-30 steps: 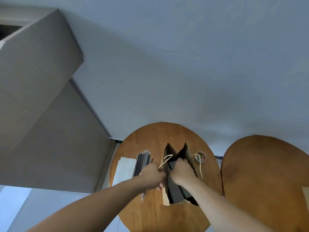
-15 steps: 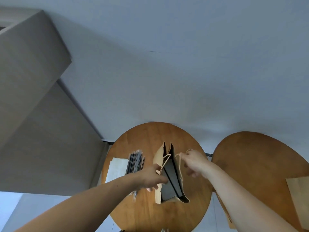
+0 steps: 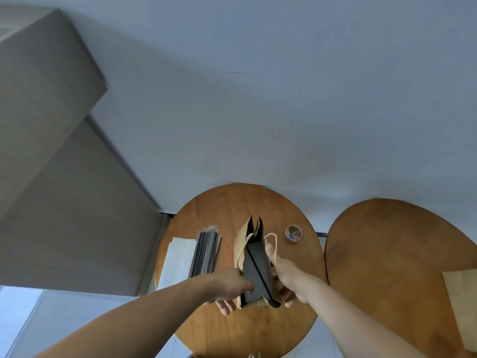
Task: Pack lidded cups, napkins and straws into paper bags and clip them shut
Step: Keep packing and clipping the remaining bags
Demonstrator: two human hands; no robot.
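**Work surface and room.** A round wooden table [image 3: 232, 202] stands against a pale blue-grey wall [image 3: 258, 99]. A second wooden table [image 3: 387, 254] sits just beside it on your right. Grey panelling [image 3: 51, 177] fills the left of the view, and a pale floor [image 3: 20, 319] shows below it.

A brown paper bag [image 3: 240, 242] stands upright at the middle of the first table, its mouth open and its inside dark. Twine handles loop off both long edges.

- **Hands.** Your left hand [image 3: 227, 284] pinches the bag's left rim at the near end, thumb and fingers curled on the paper. Your right hand [image 3: 286, 277] grips the right rim, thumb lying along the edge and fingers curled round the outer side.
- **Left of the bag.** A bundle of dark straws [image 3: 206, 251] partly overlaps a stack of white napkins [image 3: 178, 259] near the table's left edge.
- **Right of the bag.** A small clear tub of coloured paper clips [image 3: 293, 233] sits apart from the bag.
- **Second table.** A flat brown bag [image 3: 462, 301] lies at the right border.
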